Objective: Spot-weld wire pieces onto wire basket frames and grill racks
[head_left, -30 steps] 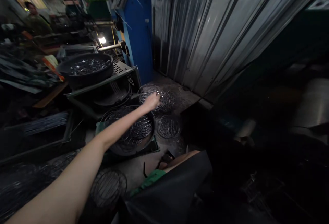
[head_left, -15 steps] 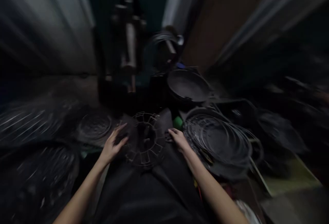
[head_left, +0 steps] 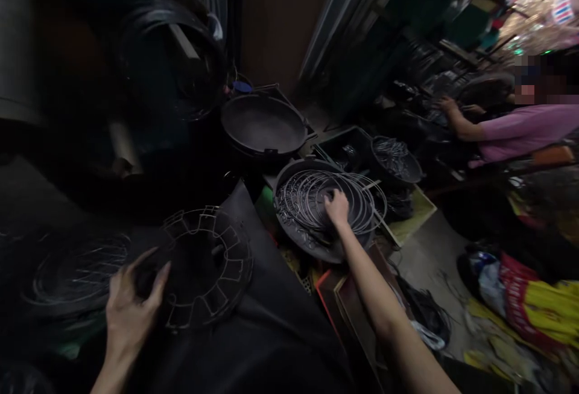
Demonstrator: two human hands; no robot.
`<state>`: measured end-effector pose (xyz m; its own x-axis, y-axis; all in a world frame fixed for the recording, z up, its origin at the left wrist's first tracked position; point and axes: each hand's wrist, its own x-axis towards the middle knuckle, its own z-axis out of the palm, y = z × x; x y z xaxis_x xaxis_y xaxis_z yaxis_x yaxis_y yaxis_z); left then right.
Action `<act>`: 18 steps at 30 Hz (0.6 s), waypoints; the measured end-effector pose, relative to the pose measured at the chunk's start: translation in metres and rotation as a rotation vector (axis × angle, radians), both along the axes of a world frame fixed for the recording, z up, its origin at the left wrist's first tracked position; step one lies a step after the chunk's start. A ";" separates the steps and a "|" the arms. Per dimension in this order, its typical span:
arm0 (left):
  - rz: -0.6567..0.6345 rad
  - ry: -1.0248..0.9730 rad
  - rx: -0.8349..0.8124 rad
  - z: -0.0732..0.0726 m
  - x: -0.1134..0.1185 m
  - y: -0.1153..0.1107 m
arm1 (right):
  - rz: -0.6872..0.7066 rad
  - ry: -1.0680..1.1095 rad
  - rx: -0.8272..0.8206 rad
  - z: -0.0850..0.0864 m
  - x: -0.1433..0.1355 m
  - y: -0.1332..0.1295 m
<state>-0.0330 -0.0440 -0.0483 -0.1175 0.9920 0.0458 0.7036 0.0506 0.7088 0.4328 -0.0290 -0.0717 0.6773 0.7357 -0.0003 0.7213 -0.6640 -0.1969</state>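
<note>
A round wire frame [head_left: 212,267], with an outer ring and a zigzag of bent wire inside it, lies over the dark sheet in front of me. At its left side my left hand [head_left: 131,300] has thumb and fingers spread, holding nothing that I can see. My right hand [head_left: 337,207] reaches into a round black tub [head_left: 284,240] on the right. Its fingers are curled closed among thin wire rings [head_left: 312,192]; what they grip is hidden. Small bent wire pieces [head_left: 289,201] lie in the tub beside the rings.
A shallow black pan [head_left: 265,125] stands behind the tub, and a smaller basin [head_left: 395,158] holds metal pieces. At the left lie more wire rings [head_left: 81,267]. A person in a pink sleeve [head_left: 520,131] works at the far right. Red and yellow bags [head_left: 534,303] lie on the floor.
The view has swung to the right. My right hand has left the wire frame's right side and gone into the tub of rings. My left hand stays by the frame's left side.
</note>
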 end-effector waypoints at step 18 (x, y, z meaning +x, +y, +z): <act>0.010 -0.020 0.027 -0.038 -0.006 -0.007 | -0.103 -0.221 -0.134 -0.018 0.067 0.005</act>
